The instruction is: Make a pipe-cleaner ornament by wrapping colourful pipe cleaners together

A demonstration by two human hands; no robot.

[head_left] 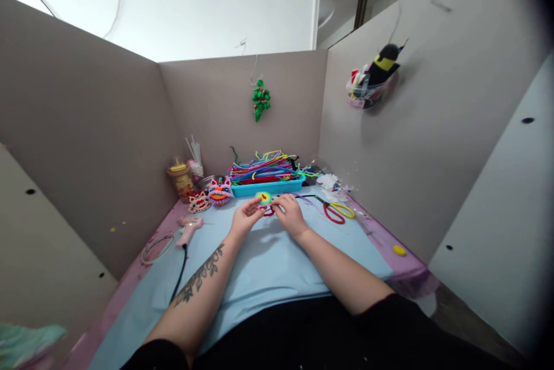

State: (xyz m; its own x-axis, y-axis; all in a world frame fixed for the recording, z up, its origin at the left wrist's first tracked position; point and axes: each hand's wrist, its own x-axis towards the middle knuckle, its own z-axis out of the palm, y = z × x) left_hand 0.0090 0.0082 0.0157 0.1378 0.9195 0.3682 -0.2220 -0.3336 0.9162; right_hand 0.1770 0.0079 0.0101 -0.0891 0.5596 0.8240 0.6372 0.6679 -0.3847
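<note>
Between my two hands, above the blue cloth, is a small round pipe-cleaner piece (264,198) with a green rim, a yellow middle and a red mark. Pink and red strands hang at its lower edge. My left hand (247,217) pinches it from the left side. The fingers of my right hand (291,215) are closed at its lower right, on the pink and red strands. My fingertips partly hide the piece. Just beyond my hands stands a blue tray (268,187) heaped with coloured pipe cleaners (266,168).
Left of my hands are a lion-head craft (220,191), a smaller one (199,202), a cup (180,180) and a pink glue gun (189,231) with its cord. Scissors (334,212) with red and yellow handles lie right, near white scraps (329,181). Grey partitions (242,98) enclose the table.
</note>
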